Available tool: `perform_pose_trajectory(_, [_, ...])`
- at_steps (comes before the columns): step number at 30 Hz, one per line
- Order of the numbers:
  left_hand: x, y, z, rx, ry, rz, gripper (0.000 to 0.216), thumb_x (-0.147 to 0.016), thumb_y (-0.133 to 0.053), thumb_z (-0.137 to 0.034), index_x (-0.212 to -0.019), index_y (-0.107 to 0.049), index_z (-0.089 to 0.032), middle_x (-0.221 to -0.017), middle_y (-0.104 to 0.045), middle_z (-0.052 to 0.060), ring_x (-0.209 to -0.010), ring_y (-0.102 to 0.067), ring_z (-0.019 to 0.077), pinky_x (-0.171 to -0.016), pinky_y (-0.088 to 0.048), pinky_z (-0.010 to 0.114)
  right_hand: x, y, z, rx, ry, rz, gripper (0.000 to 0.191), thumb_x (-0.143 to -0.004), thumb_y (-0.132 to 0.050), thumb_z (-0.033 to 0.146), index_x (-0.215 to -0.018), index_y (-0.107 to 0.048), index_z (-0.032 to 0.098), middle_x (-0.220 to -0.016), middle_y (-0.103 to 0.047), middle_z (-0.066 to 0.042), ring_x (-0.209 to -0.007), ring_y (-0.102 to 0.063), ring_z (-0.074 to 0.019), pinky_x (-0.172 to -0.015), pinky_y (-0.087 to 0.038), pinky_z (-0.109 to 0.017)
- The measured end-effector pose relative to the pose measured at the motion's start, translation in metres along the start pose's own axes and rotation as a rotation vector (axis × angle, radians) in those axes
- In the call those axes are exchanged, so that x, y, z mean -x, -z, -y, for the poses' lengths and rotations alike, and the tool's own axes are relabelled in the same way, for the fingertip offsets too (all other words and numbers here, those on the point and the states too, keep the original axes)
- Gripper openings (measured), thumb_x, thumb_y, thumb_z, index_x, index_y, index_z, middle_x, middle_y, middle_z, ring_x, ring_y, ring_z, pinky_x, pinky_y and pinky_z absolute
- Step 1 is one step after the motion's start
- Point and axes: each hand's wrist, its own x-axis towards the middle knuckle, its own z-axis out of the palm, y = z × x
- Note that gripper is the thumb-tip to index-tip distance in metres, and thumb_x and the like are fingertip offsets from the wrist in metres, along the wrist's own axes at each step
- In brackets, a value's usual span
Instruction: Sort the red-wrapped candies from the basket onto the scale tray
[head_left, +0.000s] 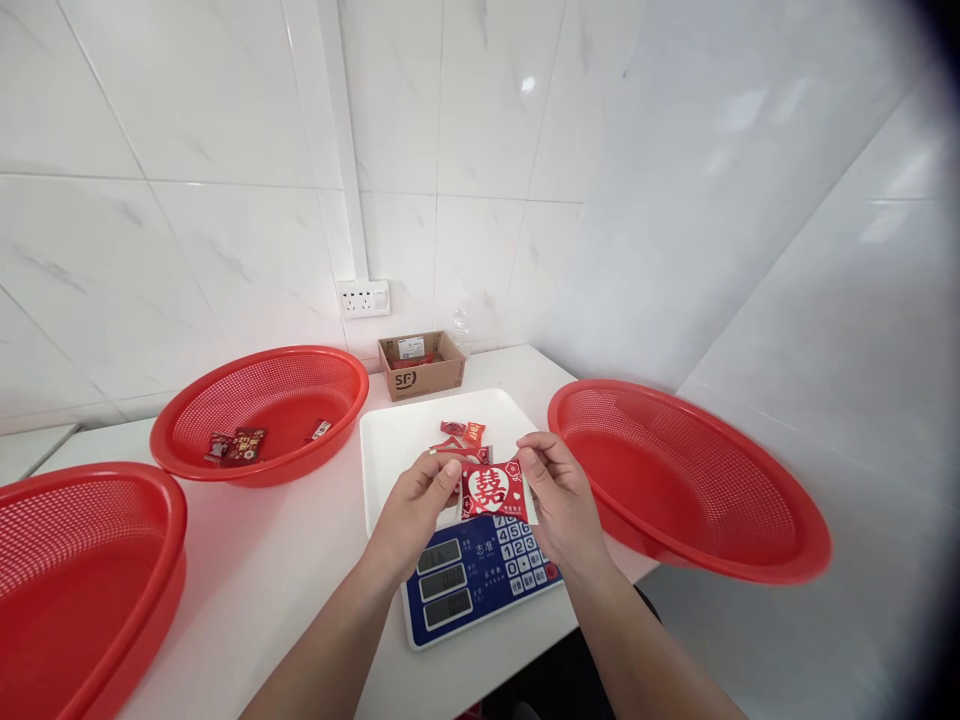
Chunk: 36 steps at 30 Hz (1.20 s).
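Observation:
Between both hands, above the front of a scale, is a red packet (491, 490) with a white heart and a red double-happiness character. My left hand (420, 505) pinches its left edge and my right hand (559, 490) grips its right edge, fingers closed on each side. Behind the packet, several small red candy packets (474, 434) lie on the white weighing tray (401, 422), some partly hidden by the left hand. The scale's blue panel (484, 590) shows keys and three displays, whose digits are too faint to read.
A red basket (675, 400) stands at the right. Another red basket (356, 385) at the left holds a few wrapped pieces (246, 445), and a third red basket (176, 500) is at the near left. Against the wall are a cardboard box (442, 376) and a socket (364, 298).

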Motion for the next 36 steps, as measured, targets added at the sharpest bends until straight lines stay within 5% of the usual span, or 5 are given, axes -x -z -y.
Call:
perform_pose_trajectory(4, [0.0021, -0.0026, -0.0023, -0.007, -0.014, 0.024, 0.028, -0.074, -0.063, -0.044, -0.077, -0.062, -0.016, -0.074, -0.059, 0.000, -0.066, -0.050, 0.0115, -0.062, -0.039, 0.024, -0.0006, 0.0026, -0.0062, 0.134, 0.052, 0.028, 0.015, -0.077, -0.064, 0.037, -0.085, -0.059, 0.026, -0.077, -0.060, 0.002, -0.071, -0.056, -0.0125, -0.067, -0.046, -0.026])
perform_pose_trajectory(10, [0.0005, -0.0020, -0.0014, 0.142, -0.066, -0.046, 0.021, -0.073, -0.067, -0.036, -0.079, -0.056, -0.018, -0.085, -0.063, 0.000, -0.077, -0.054, 0.0128, -0.072, -0.042, 0.026, 0.0011, 0.0032, -0.0053, 0.242, -0.008, 0.106, 0.023, -0.077, -0.063, 0.041, -0.093, -0.057, 0.025, -0.079, -0.056, 0.002, -0.072, -0.053, -0.0127, -0.065, -0.046, -0.025])
perform_pose_trajectory(18, [-0.0008, -0.0001, 0.0015, 0.128, -0.127, -0.072, 0.016, -0.074, -0.067, -0.030, -0.080, -0.055, -0.020, -0.092, -0.063, 0.000, -0.085, -0.054, 0.0136, -0.077, -0.042, 0.026, 0.0020, 0.0020, -0.0024, 0.315, -0.084, 0.206, 0.023, -0.076, -0.063, 0.043, -0.076, -0.053, 0.022, -0.071, -0.055, 0.002, -0.067, -0.050, -0.0134, -0.063, -0.042, -0.027])
perform_pose_trajectory(36, [0.0020, 0.0013, 0.0004, 0.103, -0.165, -0.033, 0.014, -0.077, -0.064, -0.029, -0.076, -0.055, -0.019, -0.097, -0.062, 0.003, -0.089, -0.054, 0.0160, -0.079, -0.041, 0.030, 0.0014, 0.0085, -0.0063, 0.372, 0.056, 0.185, 0.027, -0.077, -0.061, 0.038, -0.064, -0.045, 0.021, -0.063, -0.042, 0.004, -0.060, -0.039, -0.0113, -0.056, -0.035, -0.024])
